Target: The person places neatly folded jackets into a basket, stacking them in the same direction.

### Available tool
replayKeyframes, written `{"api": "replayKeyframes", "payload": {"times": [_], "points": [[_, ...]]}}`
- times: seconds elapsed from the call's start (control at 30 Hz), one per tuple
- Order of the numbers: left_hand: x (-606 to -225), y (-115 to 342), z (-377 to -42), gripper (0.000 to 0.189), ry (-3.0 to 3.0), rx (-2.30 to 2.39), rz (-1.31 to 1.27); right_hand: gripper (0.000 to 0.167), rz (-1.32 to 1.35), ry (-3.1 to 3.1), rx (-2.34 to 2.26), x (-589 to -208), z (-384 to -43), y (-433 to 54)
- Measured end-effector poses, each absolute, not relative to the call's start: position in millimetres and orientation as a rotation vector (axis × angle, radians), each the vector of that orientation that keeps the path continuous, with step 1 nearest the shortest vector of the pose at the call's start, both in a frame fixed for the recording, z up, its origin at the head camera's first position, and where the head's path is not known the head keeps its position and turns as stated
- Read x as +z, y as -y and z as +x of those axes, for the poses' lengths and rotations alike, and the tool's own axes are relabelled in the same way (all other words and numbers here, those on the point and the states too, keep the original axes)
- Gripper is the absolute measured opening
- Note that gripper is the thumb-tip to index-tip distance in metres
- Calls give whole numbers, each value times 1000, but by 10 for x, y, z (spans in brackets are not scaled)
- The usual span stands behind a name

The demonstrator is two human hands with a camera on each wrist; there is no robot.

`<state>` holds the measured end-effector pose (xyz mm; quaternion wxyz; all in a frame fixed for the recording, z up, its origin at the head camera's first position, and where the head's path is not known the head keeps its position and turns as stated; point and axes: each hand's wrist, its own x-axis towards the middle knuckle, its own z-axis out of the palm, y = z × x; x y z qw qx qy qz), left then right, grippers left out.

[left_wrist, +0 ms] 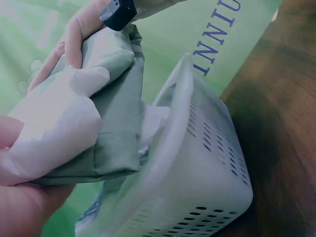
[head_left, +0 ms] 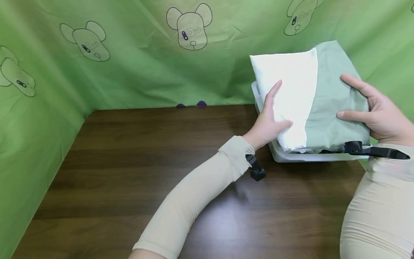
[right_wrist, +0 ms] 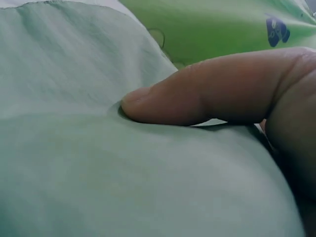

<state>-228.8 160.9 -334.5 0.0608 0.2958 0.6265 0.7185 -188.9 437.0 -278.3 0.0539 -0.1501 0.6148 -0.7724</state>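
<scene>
A folded cloth [head_left: 336,93], white on its left part and sage green on its right, is held at a tilt over a white plastic basket [head_left: 300,157]. My left hand [head_left: 266,124] grips its left edge, the thumb lying on the white part. At the opposite edge my right hand [head_left: 385,113] holds the green part; in the right wrist view the thumb [right_wrist: 177,98] presses into the fabric. Seen from the left wrist, the folded layers stand above the basket's rim, and other fabric [left_wrist: 153,121] shows inside. Most of the basket's contents are hidden.
The basket stands at the right back of a dark wooden table [head_left: 145,162]. Its side wall [left_wrist: 202,168] has rows of holes. A green curtain [head_left: 136,72] with printed mouse-like heads hangs behind and to the left. Black straps with small devices [head_left: 257,172] sit on both wrists.
</scene>
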Motion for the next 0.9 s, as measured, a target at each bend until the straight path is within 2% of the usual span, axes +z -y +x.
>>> {"api": "replayKeyframes", "payload": {"times": [0.23,0.5,0.67,0.77,0.9], "points": [[-3383,-1683,-2250,105,-2046,1990,920,94,-401,-1849,-2357,-2959,-1936,-4520],[-3444,-1700,-2220,95,-2068,1875,642,93,-300,-1866,-2341,-3178,-2006,-4644],[-3489,-1704,-2226,85,-2186,1717,625,93,-233,-1931,-2286,-3305,-2068,-4763],[-3501,-1696,-2219,80,-2259,1605,674,92,-132,-2154,-2078,-3330,-2112,-4830],[-3489,-1665,-2199,75,-2387,1448,739,88,-44,-2582,-1482,-3272,-2172,-4840]]}}
